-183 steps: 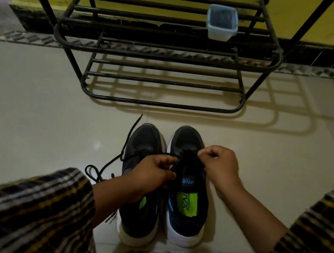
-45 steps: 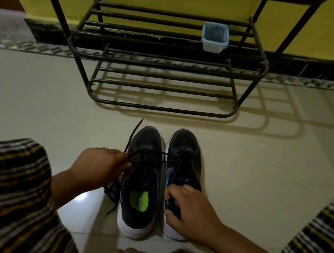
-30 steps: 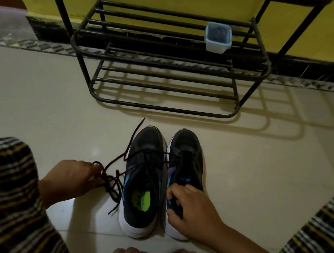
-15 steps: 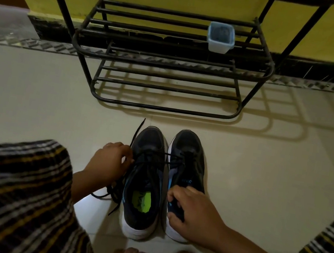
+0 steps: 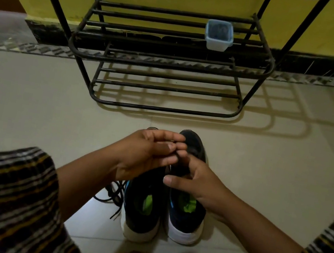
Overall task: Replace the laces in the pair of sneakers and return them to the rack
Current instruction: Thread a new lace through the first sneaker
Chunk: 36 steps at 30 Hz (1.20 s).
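Note:
Two black sneakers with white soles and green insoles stand side by side on the floor, the left sneaker [image 5: 141, 208] and the right sneaker [image 5: 185, 215], toes toward the rack. My left hand [image 5: 145, 156] is raised over the left sneaker's front and pinches the black lace between thumb and fingers. My right hand [image 5: 194, 181] rests on the right sneaker's tongue area, fingers curled at the lace there. Loose black lace [image 5: 112, 194] trails on the floor left of the left sneaker. The sneakers' lacing is mostly hidden by my hands.
A black metal shoe rack [image 5: 169, 65] stands against the yellow wall ahead, with a small plastic container [image 5: 218, 35] on its middle shelf. Pale tiled floor [image 5: 32, 108] lies all round. My striped knees and bare feet frame the bottom.
My left hand has risen from beside the left sneaker to above its front, carrying the lace. My right hand has moved forward from the heel area to the tongue of the right sneaker.

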{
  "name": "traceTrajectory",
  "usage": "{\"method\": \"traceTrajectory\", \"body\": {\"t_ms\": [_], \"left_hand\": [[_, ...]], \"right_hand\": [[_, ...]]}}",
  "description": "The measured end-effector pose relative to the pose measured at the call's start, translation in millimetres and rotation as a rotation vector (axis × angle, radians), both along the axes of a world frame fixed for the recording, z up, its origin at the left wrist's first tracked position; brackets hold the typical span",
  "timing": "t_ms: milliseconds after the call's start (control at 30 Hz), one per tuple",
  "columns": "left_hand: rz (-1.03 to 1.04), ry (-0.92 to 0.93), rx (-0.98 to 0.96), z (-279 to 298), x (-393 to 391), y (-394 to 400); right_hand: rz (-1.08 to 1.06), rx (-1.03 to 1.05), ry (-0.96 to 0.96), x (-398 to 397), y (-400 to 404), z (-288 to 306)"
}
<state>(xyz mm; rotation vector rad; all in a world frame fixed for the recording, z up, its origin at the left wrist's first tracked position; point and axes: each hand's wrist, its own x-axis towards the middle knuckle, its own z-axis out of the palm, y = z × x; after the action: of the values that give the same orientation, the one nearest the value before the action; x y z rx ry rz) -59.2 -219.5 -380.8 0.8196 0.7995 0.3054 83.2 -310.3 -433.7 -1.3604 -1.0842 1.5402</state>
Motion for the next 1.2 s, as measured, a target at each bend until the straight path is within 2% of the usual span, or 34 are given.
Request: {"method": "traceTrajectory", "body": {"t_ms": [100, 200, 367, 500, 733, 967, 1067, 1200], "left_hand": [[0.026, -0.046, 0.041, 0.7, 6.3, -1.3], [0.053, 0.072, 0.208, -5.6, 3.4, 4.4], [0.003, 0.582, 0.858, -31.6, -17.3, 23.7], [-0.117, 0.825, 1.134, -44.9, -30.2, 35.5], [-0.221, 0.943, 1.192, -59.6, -43.0, 39.5], [-0.255, 0.952, 1.165, -72.9, -47.0, 42.9], [-0.262, 0.951, 1.147, -78.0, -46.1, 43.2], [-0.172, 0.937, 1.254, -73.8, -33.1, 34.0]], "right_hand": [[0.009, -0.047, 0.204, -4.0, -7.9, 5.5], [-0.066, -0.050, 0.211, 4.4, -13.9, 9.4], [-0.218, -0.078, -0.090, 41.4, -17.4, 5.2], [-0.262, -0.123, -0.287, 63.2, -19.7, 2.5], [-0.351, -0.169, -0.368, 75.8, -20.2, -3.3], [-0.512, -0.167, -0.411, 79.7, -21.3, -9.5], [-0.506, -0.142, -0.429, 81.5, -20.5, -14.2], [-0.437, -0.047, -0.629, 73.6, -16.0, -16.0]]}}
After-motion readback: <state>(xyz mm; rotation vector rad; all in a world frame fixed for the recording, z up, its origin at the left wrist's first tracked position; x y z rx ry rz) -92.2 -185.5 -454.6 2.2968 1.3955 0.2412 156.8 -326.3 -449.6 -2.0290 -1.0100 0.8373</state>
